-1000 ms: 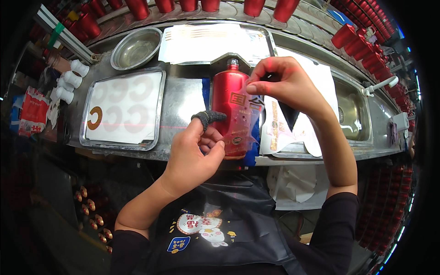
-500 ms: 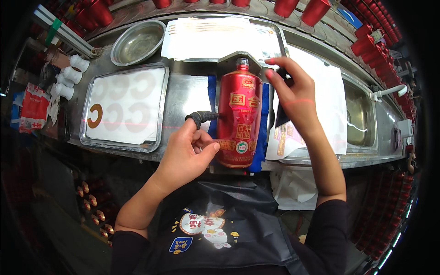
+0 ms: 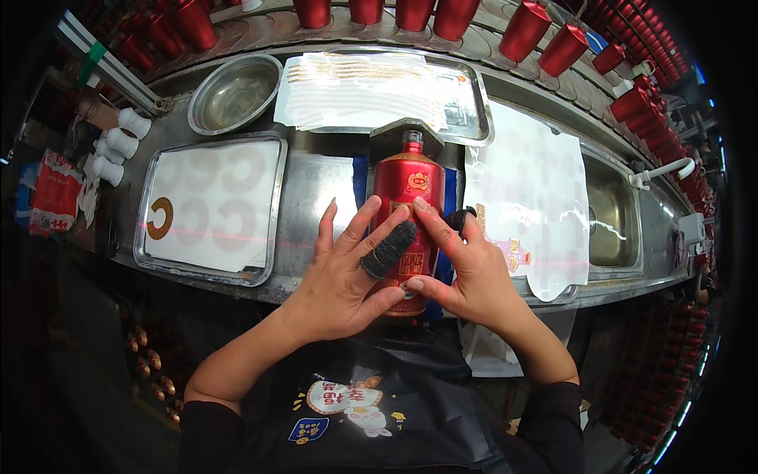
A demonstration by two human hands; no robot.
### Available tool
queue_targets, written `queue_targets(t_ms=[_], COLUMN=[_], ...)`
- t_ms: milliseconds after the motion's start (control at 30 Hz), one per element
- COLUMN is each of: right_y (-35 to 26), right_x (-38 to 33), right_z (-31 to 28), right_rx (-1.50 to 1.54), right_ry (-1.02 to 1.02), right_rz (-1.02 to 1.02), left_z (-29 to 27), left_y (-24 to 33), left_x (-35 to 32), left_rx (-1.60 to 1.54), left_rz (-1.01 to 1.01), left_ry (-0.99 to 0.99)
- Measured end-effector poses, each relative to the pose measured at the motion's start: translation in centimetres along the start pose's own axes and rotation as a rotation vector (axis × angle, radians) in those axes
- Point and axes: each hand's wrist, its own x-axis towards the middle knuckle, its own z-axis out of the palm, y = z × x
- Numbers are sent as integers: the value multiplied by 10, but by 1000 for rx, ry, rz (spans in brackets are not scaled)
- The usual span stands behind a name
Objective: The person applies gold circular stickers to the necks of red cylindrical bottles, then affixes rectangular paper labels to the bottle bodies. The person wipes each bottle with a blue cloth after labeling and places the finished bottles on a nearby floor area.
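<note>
A red bottle [image 3: 410, 182] with gold emblems lies on its back in a dark metal holder, its neck pointing away from me. My left hand [image 3: 343, 272] is open across the lower front, its spread fingertips on the label area and a black finger cot on one finger. From the other side my right hand [image 3: 474, 272], also open, presses its index fingertip and thumb to the bottle's face. It too wears a black cover on a finger. Both thumbs nearly meet low on the bottle, and the hands hide much of the gold lettering.
At left, a metal tray [image 3: 278, 229] holds a white sheet with one gold C-shaped decal [image 3: 160, 218]. Behind it stands a metal bowl [image 3: 234, 93]. White decal sheets [image 3: 537, 158] lie to the right beside a sink [image 3: 612, 225]. Red bottles [image 3: 525, 31] line a conveyor at the back.
My right hand has come down from beside the neck onto the bottle's front. My left hand has opened and spread over it. The view has shifted slightly.
</note>
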Motion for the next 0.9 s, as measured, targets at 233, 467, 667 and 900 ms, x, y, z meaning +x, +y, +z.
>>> queue_targets(t_ms=[233,467,667,900], right_y=[-6,-6,-10,-15], right_x=[14,14,14,15], right_z=[-10,-8,-9,-10], right_rx=[-22,-13,-7,-17], right_ry=[-67,-77,-94,-85], right_rz=[85,101,113,108], left_z=[2,2,4,2], left_y=[-9,-13,-19,-22], left_x=[4,1,0,0], left_rx=[-25,-81,-126,-119], left_rz=[2,4,1,43], left_ry=[32,41,52,36])
